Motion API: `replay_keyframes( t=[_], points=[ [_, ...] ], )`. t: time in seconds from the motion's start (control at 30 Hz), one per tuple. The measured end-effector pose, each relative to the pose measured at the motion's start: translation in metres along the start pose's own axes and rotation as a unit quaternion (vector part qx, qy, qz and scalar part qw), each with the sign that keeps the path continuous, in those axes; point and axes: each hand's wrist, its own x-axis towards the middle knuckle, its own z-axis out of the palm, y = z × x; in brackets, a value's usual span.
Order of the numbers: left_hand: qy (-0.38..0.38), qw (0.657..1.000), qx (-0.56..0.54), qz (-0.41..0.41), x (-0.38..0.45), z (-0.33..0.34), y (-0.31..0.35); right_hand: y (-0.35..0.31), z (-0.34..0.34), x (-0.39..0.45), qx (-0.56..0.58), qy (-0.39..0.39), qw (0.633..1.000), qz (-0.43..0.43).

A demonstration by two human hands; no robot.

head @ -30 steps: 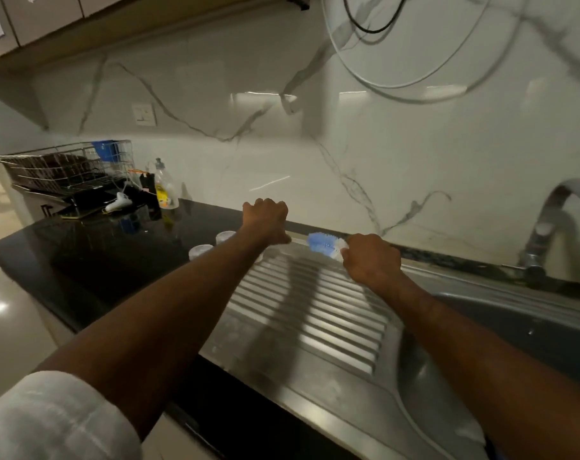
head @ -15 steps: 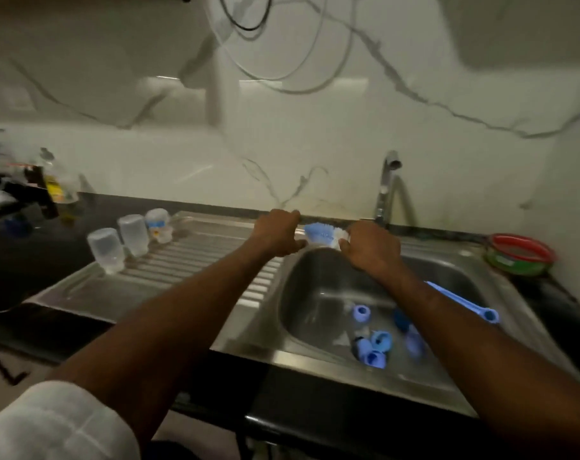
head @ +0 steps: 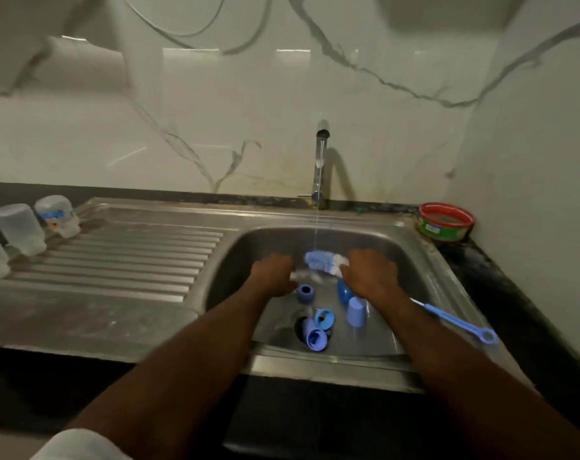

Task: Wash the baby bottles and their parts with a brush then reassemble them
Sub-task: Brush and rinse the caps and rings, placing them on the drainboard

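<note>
Left hand (head: 275, 275): I grip a clear part (head: 306, 276), blurred.
Right hand (head: 371, 275): I grasp the brush (head: 325, 260).
Location: over the sink (head: 424, 260), under running water.
Technique: I judge short rotating strokes best.

Dim, yellowish indoor light falls from above. Pale glare patches streak the marble wall (head: 282, 94) toward 12 o'clock. The faucet (head: 321, 161) throws a soft shadow to 3 o'clock. Both hands (head: 275, 273) are motion-blurred. Wide-angle bending curves the tabletop (head: 514, 293) edges; the corners darken.
</note>
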Motion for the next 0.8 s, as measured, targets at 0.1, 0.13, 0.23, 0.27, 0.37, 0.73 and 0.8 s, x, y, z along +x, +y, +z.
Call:
replay_keyframes(
  t=[0.1,0.13,0.23,0.27,0.37,0.73,0.8],
  points=[
    [-0.073,0.996,0.053,0.024,0.021,0.019,-0.009,0.013,0.009,0.011,-0.021,-0.032,0.999,0.000],
    [-0.063,0.996,0.059,0.032,0.027,0.020,-0.010,0.016,0.010,0.014,-0.033,-0.025,0.999,-0.001],
    [-0.025,0.994,0.090,0.051,0.044,0.025,-0.008,0.022,0.012,0.026,-0.033,-0.016,0.999,0.001],
    [-0.028,0.993,0.098,0.054,0.048,0.028,-0.007,0.023,0.012,0.028,-0.030,-0.015,0.999,0.005],
    [-0.052,0.991,0.109,0.057,0.057,0.038,-0.005,0.027,0.017,0.032,-0.027,-0.010,0.999,0.013],
    [-0.018,0.995,0.089,0.040,0.065,0.041,-0.004,0.023,0.012,0.033,-0.027,0.008,0.999,0.015],
    [0.002,0.998,0.043,0.042,0.066,0.038,-0.004,0.024,0.010,0.033,-0.026,0.015,0.999,0.019]
  ],
)
